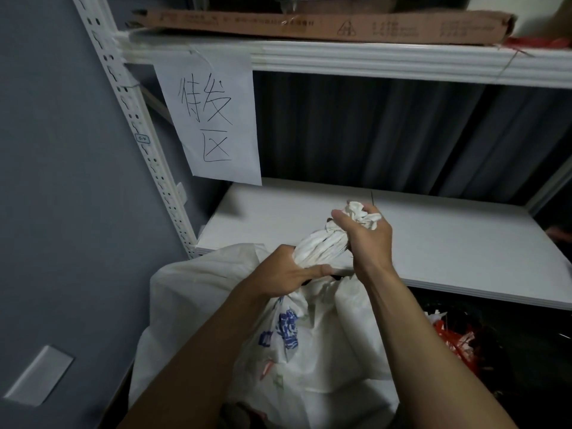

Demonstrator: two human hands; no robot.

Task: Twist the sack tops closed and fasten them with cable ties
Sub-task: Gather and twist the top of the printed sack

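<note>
sack [309,351]: white with blue print, standing in front of the lower shelf [448,243]
sack top [318,243]: twisted into a rope, over the shelf edge
left hand [278,274]: my fingers curl round the twist's base
right hand [368,239]: my fingers clench its upper end

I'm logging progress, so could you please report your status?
Left hand grips the sack neck low, right hand grips its bunched top. Neck twisted, tie unclear. Nothing blocking.

Both hands, left [286,270] and right [365,235], grip the white sack's [309,351] twisted top [322,246] before a shelf [433,239]
</note>
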